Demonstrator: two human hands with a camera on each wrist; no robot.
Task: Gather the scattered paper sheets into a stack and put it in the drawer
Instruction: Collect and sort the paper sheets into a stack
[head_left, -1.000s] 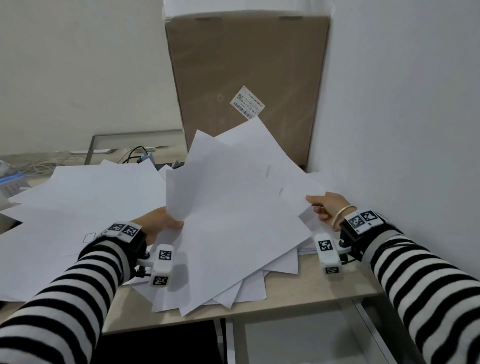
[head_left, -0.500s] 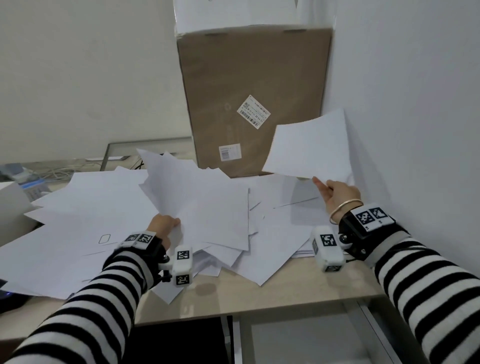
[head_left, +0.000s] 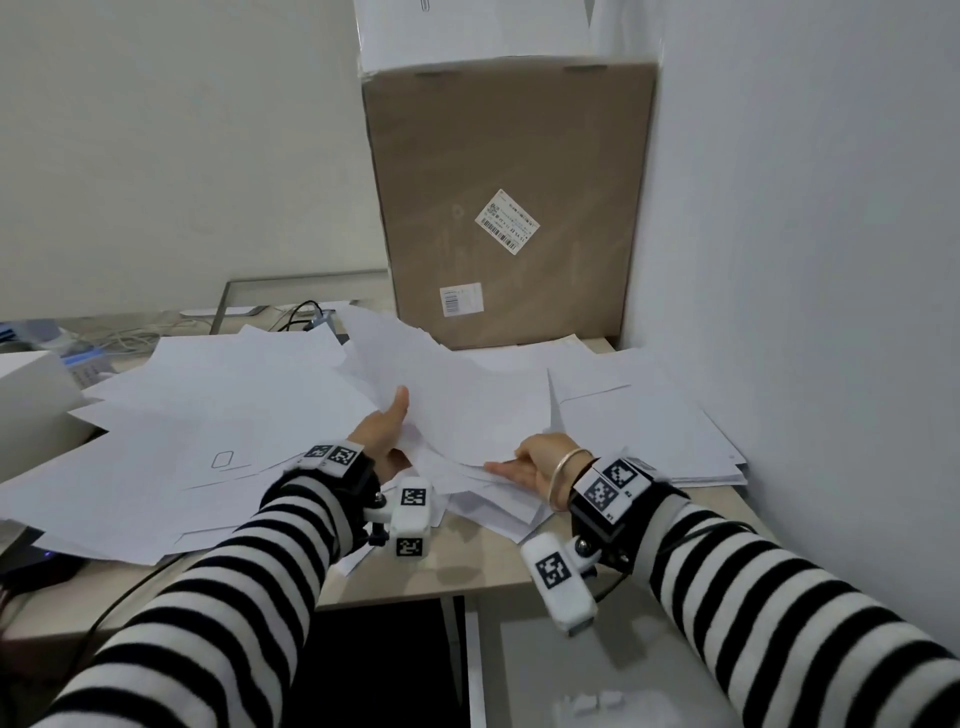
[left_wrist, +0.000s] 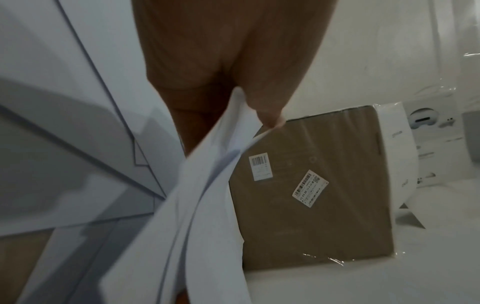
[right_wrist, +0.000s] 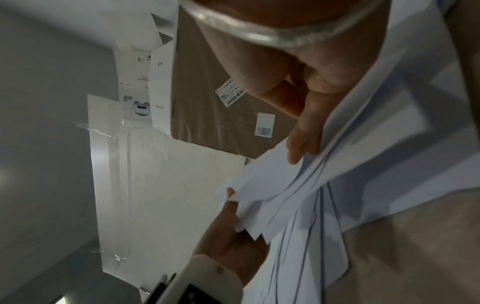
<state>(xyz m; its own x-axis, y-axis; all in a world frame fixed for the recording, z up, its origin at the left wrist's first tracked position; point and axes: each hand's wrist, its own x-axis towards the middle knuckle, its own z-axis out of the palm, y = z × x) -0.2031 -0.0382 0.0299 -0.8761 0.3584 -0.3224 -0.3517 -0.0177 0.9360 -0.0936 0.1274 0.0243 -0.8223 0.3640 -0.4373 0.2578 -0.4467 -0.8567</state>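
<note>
Both the left hand (head_left: 382, 434) and the right hand (head_left: 530, 464) clasp a loose bundle of white paper sheets (head_left: 467, 415) above the beige desk (head_left: 483, 566).

Both sleeves (head_left: 218, 597) are black-and-white striped. Each wrist has a black band (head_left: 615, 493) topped with square black-and-white marker tags, and a white camera block (head_left: 561, 582) with similar tags hangs beneath. A metal bangle (head_left: 566, 470) circles the right wrist.

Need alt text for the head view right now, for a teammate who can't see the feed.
Both hands hold a fanned bundle of white paper sheets above a desk: the left hand grips its left edge, the right hand its near edge. More loose sheets cover the desk; a cardboard box stands behind.
</note>
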